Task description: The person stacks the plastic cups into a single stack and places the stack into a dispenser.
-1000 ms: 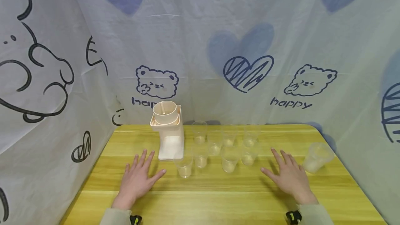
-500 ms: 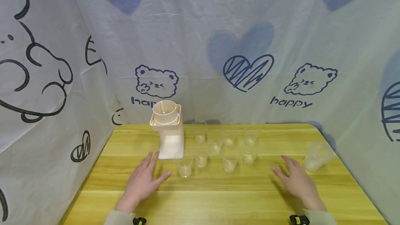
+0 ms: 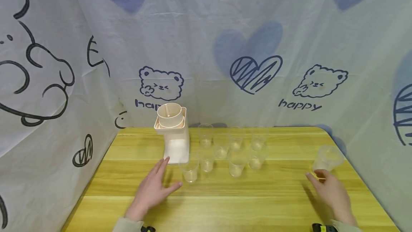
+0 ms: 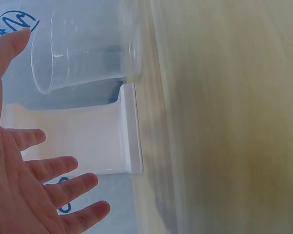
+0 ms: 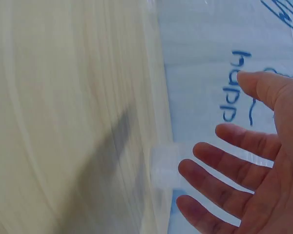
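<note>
My left hand [image 3: 151,191] hovers with spread fingers in front of the cream dispenser [image 3: 177,149] and left of the nearest clear cup [image 3: 190,173]. In the left wrist view, that hand [image 4: 19,170] holds nothing; the dispenser [image 4: 83,139] and a clear cup [image 4: 88,53] lie beyond its fingers. My right hand [image 3: 333,196], its fingers slightly bent and holding nothing, is just in front of the larger clear cup [image 3: 328,158] at the right. From the right wrist, the fingers of that hand [image 5: 254,170] partly cover the cup [image 5: 165,165].
Several clear cups stand in the middle of the wooden table [image 3: 225,207], among them one at the front [image 3: 236,167] and one at the back [image 3: 206,139]. A printed cloth [image 3: 199,56] hangs behind the table and along its sides.
My right hand has moved right, up to the larger cup, its fingers bending a little. My left hand has shifted slightly right, closer to the dispenser and nearest cup. The cups have not moved.
</note>
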`<state>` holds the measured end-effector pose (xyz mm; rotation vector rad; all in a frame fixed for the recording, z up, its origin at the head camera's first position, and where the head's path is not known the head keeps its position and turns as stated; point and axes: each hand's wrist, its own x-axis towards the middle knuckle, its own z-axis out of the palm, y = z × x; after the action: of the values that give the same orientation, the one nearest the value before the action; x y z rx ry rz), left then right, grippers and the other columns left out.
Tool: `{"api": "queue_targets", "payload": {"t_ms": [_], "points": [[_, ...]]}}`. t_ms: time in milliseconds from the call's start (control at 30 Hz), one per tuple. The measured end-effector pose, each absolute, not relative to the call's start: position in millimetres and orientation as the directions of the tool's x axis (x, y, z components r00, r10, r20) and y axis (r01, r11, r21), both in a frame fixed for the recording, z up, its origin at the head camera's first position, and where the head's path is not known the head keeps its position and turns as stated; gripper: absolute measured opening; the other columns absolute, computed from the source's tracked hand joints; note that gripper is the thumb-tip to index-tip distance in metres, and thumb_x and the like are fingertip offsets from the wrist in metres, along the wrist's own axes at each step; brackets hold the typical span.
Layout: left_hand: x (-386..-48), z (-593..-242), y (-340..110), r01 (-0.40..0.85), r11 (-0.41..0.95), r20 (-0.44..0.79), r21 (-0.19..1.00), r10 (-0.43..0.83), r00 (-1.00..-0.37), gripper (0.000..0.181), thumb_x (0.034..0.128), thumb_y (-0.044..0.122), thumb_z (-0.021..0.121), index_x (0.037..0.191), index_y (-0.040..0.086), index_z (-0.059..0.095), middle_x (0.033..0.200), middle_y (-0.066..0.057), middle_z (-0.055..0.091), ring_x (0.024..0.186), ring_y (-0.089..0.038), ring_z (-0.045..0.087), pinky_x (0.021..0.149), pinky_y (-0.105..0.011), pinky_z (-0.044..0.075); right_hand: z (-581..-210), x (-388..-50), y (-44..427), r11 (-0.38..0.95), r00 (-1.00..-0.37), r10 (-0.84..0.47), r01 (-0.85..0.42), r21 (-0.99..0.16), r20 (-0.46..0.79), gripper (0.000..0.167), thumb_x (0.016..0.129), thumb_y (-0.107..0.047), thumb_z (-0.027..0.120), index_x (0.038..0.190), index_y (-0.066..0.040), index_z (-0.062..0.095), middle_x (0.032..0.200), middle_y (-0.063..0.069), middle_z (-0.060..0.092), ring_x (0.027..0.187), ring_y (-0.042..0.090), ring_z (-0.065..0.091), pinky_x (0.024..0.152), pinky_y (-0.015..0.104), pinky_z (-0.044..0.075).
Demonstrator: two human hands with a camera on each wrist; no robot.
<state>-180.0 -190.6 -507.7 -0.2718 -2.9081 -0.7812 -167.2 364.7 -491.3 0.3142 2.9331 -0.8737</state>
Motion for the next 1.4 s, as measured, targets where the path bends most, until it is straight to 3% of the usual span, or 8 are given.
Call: {"api": "queue_targets", "payload": {"t_ms": [233, 467, 633, 800, 967, 1100, 1400], "points": [[-179.7, -512.5, -188.3, 0.186, 0.823, 0.136, 0.536, 0.134, -0.982, 0.102, 0.0769, 0.062, 0.074, 0.156, 0.019, 0.025, 0.154, -0.019, 0.032, 0.13, -0.045, 0.042, 0.097, -0.067, 0.037, -485.5, -160.9, 384.6, 0.781, -0.946, 0.285, 0.321, -0.536, -0.152, 0.09, 0.094, -0.068, 0.041, 0.132, 0.014, 0.046, 0.123, 0.032, 0.057, 0.106, 0.048, 0.056, 0.075, 0.054, 0.048], [-180.9, -516.3, -184.9, 0.188, 0.805, 0.131, 0.563, 0.138, -0.982, 0.101, 0.076, 0.059, 0.077, 0.155, 0.018, 0.029, 0.152, -0.017, 0.036, 0.131, -0.042, 0.043, 0.097, -0.066, 0.038, -488.2, -168.0, 398.5, 0.726, -0.91, 0.357, 0.412, -0.551, -0.209, 0.108, 0.092, -0.068, 0.045, 0.142, 0.024, 0.016, 0.131, 0.044, 0.041, 0.112, 0.059, 0.045, 0.084, 0.062, 0.043], [-181.4, -516.3, -183.3, 0.188, 0.79, 0.126, 0.584, 0.14, -0.982, 0.1, 0.076, 0.056, 0.078, 0.154, 0.017, 0.03, 0.151, -0.018, 0.037, 0.131, -0.041, 0.043, 0.099, -0.064, 0.038, -492.1, -176.1, 401.9, 0.646, -0.901, 0.4, 0.408, -0.645, -0.169, 0.11, 0.092, -0.062, 0.053, 0.147, 0.018, 0.003, 0.135, 0.046, 0.032, 0.118, 0.06, 0.038, 0.091, 0.065, 0.039], [-182.3, -516.2, -180.9, 0.193, 0.742, 0.121, 0.641, 0.151, -0.981, 0.102, 0.074, 0.055, 0.081, 0.154, 0.013, 0.032, 0.149, -0.021, 0.039, 0.132, -0.042, 0.042, 0.103, -0.061, 0.035, -493.8, -184.2, 403.1, 0.52, -0.896, 0.417, 0.372, -0.769, -0.152, 0.113, 0.089, -0.058, 0.062, 0.152, 0.007, -0.006, 0.143, 0.043, 0.023, 0.126, 0.055, 0.033, 0.09, 0.059, 0.043], [-185.1, -518.6, -175.4, 0.212, 0.67, 0.126, 0.711, 0.174, -0.977, 0.102, 0.0724, 0.048, 0.085, 0.152, 0.008, 0.034, 0.144, -0.023, 0.045, 0.125, -0.041, 0.048, 0.101, -0.057, 0.04, -495.4, -190.9, 405.2, 0.411, -0.888, 0.414, 0.377, -0.83, -0.198, 0.117, 0.088, -0.055, 0.066, 0.152, 0.003, -0.013, 0.15, 0.041, 0.013, 0.133, 0.053, 0.026, 0.097, 0.06, 0.039], [-187.8, -521.1, -169.9, 0.223, 0.627, 0.132, 0.747, 0.19, -0.973, 0.102, 0.0716, 0.045, 0.086, 0.15, 0.005, 0.035, 0.139, -0.024, 0.049, 0.118, -0.042, 0.053, 0.095, -0.057, 0.045, -500.8, -194.9, 406.5, 0.355, -0.886, 0.418, 0.362, -0.862, -0.2, 0.115, 0.089, -0.052, 0.067, 0.153, 0.002, -0.012, 0.153, 0.038, 0.01, 0.137, 0.052, 0.022, 0.104, 0.061, 0.032], [-192.9, -527.2, -163.8, 0.189, 0.588, 0.124, 0.786, 0.148, -0.981, 0.095, 0.0728, 0.034, 0.088, 0.148, 0.004, 0.037, 0.135, -0.023, 0.051, 0.115, -0.041, 0.056, 0.095, -0.055, 0.046, -510.9, -202.2, 402.8, 0.285, -0.886, 0.439, 0.296, -0.912, -0.15, 0.105, 0.09, -0.044, 0.07, 0.155, -0.001, -0.001, 0.157, 0.029, 0.011, 0.139, 0.048, 0.022, 0.108, 0.058, 0.028]]}}
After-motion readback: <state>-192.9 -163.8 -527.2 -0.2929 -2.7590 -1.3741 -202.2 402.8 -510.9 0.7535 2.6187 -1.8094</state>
